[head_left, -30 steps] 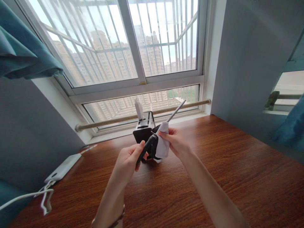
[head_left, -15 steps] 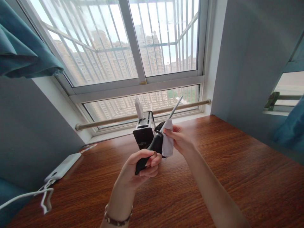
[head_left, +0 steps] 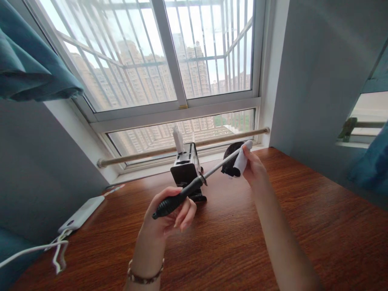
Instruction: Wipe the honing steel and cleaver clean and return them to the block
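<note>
My left hand point(head_left: 174, 214) is closed on the black ridged handle of a sharpening steel point(head_left: 220, 163). The steel's grey rod slants up to the right, held above the table. Near the tip, my right hand point(head_left: 254, 163) pinches a white cloth point(head_left: 241, 161) around the rod. A dark, roundish piece point(head_left: 229, 157) hangs behind the rod beside the cloth; I cannot tell whether it is part of the cloth. Just behind the handle stands a black tissue box point(head_left: 184, 173) with a white tissue sticking up from its top.
The brown wooden table point(head_left: 212, 250) reaches to the window, where a horizontal rail point(head_left: 145, 154) runs across. A white power strip point(head_left: 81, 212) with white cables lies at the left edge. A blue curtain point(head_left: 33, 64) hangs at upper left.
My right hand has slid the cloth up and right along the rod, from near the handle to the tip. The steel has tilted lower toward the right, and my left fingers have loosened somewhat.
</note>
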The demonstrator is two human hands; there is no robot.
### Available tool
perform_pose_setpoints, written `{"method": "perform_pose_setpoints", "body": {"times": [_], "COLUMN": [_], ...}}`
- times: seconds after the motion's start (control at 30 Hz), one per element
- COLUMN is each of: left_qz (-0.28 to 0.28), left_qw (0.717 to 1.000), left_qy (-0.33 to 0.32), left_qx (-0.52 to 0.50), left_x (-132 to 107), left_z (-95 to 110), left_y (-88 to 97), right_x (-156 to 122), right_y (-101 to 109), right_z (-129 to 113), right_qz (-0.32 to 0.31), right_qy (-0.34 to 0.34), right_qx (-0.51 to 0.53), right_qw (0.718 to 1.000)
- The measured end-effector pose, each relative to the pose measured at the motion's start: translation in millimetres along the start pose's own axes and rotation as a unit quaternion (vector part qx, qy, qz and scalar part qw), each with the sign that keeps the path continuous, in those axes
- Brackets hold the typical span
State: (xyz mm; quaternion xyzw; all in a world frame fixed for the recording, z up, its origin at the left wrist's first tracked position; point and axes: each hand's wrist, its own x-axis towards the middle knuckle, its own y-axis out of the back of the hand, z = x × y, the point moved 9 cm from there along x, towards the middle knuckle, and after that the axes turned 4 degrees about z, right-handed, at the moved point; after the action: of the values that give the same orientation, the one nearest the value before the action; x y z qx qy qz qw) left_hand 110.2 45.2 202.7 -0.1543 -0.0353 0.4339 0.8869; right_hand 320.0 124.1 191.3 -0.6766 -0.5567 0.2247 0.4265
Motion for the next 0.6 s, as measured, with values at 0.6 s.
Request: {"method": "perform_pose_setpoints", "body": {"times": [0.6], "left_qz": [0.107], "left_qw": [0.962], "left_qy": [-0.252], "left_qx": [-0.004], "left_x": [1], "left_z": [45], "left_y": [53.3], "right_x": [8], "right_y": [24], "right_z": [8], "right_qz": [0.077], "right_qy": [-0.01], "right_qx": [-0.078], "right_qw": [0.994]}}
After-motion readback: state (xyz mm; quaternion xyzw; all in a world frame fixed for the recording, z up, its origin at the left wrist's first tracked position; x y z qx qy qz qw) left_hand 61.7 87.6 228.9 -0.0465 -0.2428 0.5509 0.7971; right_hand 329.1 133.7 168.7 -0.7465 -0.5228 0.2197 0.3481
